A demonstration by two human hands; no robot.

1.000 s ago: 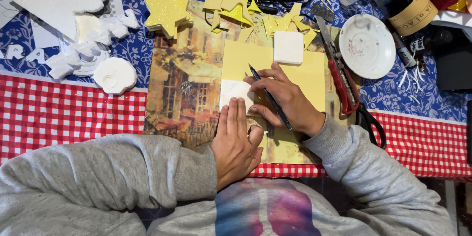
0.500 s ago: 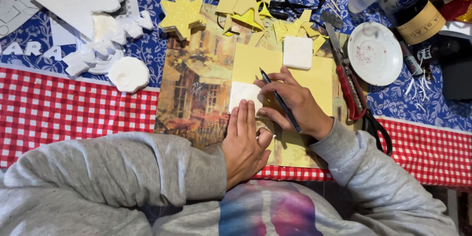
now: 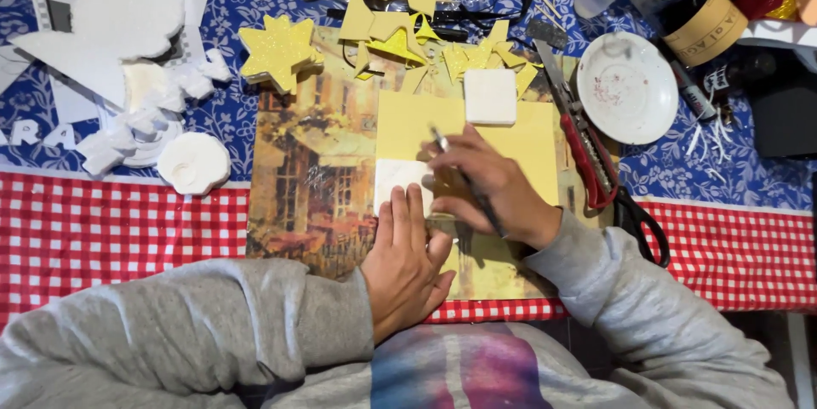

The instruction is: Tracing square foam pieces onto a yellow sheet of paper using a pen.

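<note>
My left hand point(image 3: 407, 257) lies flat, fingers together, pressing a small white square piece point(image 3: 393, 181) onto a yellow foam sheet point(image 3: 519, 138). My right hand point(image 3: 492, 183) grips a dark pen point(image 3: 466, 179) with its tip beside the white piece. The yellow sheet rests on a board printed with a painted street scene point(image 3: 311, 175). A second white foam square point(image 3: 489, 96) sits at the sheet's far edge.
Yellow glitter stars point(image 3: 277, 53) and foam offcuts point(image 3: 400, 22) lie beyond the board. White foam scraps point(image 3: 145, 111) and a white round piece point(image 3: 194, 162) are at left. A red utility knife point(image 3: 579, 141), black scissors point(image 3: 638, 222), white dish point(image 3: 626, 87) and tape roll point(image 3: 702, 26) are at right.
The view has shifted a little; my hands sit slightly further right in frame. The right hand with the pen has moved slightly along the white piece. My left hand keeps pressing.
</note>
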